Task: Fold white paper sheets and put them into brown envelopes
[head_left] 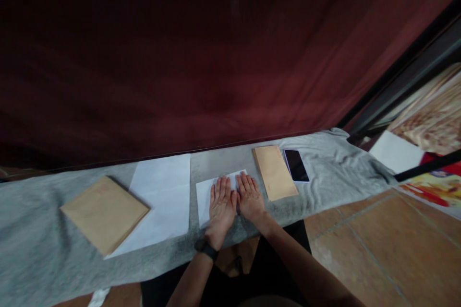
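Note:
My left hand (221,207) and my right hand (250,197) lie flat side by side, fingers stretched out, pressing on a folded white paper (203,197) on the grey cloth (43,244). The paper shows to the left of and above my fingers. Left of it lies a larger white sheet (162,192), partly under a brown envelope (103,213). Right of my right hand lies a second brown envelope (274,171). A dark band sits on my left wrist.
A black phone (296,165) lies screen-up beside the right envelope. A dark red curtain (216,57) hangs behind the cloth-covered surface. Tiled floor (378,244) is to the right, with a white sheet (396,152) and colourful printed material (435,184) further right.

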{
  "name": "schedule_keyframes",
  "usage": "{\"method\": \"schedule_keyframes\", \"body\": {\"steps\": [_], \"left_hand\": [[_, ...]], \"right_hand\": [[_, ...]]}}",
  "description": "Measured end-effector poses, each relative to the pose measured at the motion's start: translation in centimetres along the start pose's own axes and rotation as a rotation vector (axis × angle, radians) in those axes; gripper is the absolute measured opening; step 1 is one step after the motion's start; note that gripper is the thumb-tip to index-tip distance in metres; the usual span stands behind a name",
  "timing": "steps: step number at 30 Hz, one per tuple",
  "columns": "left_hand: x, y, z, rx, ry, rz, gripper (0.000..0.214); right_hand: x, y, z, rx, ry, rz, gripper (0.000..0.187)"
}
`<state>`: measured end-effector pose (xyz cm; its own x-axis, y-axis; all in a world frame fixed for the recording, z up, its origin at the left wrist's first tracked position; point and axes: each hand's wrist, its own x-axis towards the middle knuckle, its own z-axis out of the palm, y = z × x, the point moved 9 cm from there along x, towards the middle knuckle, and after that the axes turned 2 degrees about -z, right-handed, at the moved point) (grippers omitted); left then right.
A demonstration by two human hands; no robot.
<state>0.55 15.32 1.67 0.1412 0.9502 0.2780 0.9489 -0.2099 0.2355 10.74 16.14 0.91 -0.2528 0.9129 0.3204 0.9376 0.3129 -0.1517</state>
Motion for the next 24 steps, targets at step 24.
{"method": "schedule_keyframes", "body": {"steps": [24], "left_hand": [[-6.3, -4.2, -3.9, 0.053, 0.132, -0.131, 0.066]], "right_hand": [[-0.2, 0.0, -1.2, 0.061, 0.101, 0.038, 0.057]]}}
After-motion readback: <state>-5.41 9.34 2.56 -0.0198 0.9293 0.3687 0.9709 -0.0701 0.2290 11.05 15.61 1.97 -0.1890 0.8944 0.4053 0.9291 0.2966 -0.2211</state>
